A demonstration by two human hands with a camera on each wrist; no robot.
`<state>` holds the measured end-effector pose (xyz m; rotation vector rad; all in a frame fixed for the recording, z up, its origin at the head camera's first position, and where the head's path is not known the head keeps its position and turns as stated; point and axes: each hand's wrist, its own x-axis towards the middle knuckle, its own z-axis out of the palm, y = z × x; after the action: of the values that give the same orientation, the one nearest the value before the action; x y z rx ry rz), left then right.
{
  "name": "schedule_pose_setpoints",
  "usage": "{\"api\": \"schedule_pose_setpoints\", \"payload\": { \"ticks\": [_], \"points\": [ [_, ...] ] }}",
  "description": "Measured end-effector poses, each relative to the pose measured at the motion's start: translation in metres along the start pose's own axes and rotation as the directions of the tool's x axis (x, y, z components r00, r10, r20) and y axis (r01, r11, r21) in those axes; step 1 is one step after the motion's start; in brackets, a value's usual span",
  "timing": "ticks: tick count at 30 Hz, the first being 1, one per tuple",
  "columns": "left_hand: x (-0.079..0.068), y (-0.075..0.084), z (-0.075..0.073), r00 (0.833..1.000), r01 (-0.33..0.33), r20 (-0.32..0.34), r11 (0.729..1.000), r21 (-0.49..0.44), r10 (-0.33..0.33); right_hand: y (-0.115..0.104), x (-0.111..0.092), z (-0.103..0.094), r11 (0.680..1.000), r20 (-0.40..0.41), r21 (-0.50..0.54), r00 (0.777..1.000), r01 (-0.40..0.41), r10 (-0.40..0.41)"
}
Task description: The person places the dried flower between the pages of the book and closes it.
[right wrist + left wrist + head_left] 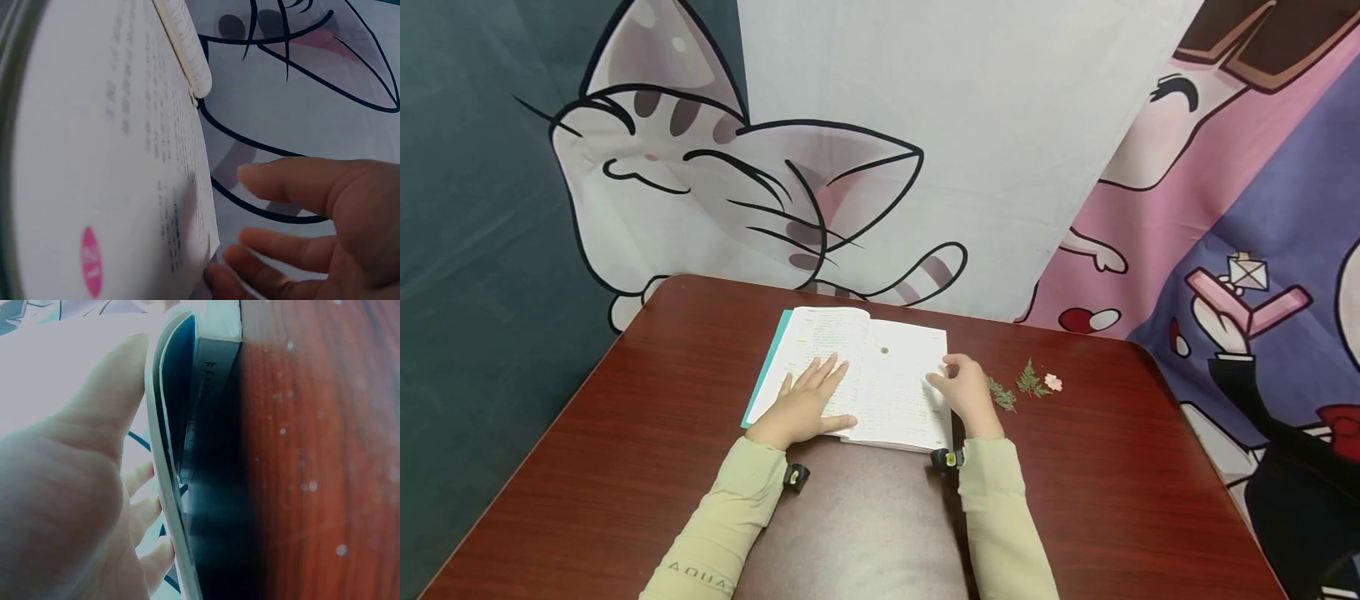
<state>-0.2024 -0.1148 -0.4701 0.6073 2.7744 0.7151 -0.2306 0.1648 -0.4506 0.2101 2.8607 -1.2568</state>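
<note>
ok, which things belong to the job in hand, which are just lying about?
In the job: book, left hand on it, right hand at its right edge; likely the green speck too.
Lying about, untouched: leaf sprigs, pink flower; may belong.

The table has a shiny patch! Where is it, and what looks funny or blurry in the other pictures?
Head view: pale glare on the table, between the two sleeves; left wrist view: the backdrop washed out almost white, a dark area beside the book; right wrist view: dim overall, the print and pink mark nearest the camera blurred, a shadow on the page.
</note>
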Motion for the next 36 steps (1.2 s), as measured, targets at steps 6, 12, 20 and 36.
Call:
{"api": "schedule_pose_setpoints", "payload": {
  "ticks": [6, 12, 20, 36],
  "points": [
    [0.0002, 0.0011, -0.0005, 1.000, 0.001, -0.002, 1.000, 0.000, -0.001, 0.0012, -0.0067, -0.0002, 0.991, 0.041, -0.131, 0.999, -0.029, 0.034],
    [-0.0007, 0.0021, -0.0009, 1.000, 0.001, 0.003, 1.000, -0.003, -0.001, 0.0038, -0.0080, 0.0029, 0.986, 0.056, -0.165, 0.997, -0.037, 0.047],
    [0.0002, 0.0021, -0.0017, 1.000, 0.005, 0.012, 1.000, -0.003, -0.005, 0.0028, -0.0071, 0.0008, 0.991, 0.045, -0.134, 0.999, -0.007, 0.013],
    [0.0004, 0.0025, -0.0028, 1.000, -0.003, -0.005, 1.000, -0.007, 0.003, 0.0048, -0.0050, 0.0016, 0.996, 0.052, -0.065, 0.996, -0.062, 0.066]
  ]
}}
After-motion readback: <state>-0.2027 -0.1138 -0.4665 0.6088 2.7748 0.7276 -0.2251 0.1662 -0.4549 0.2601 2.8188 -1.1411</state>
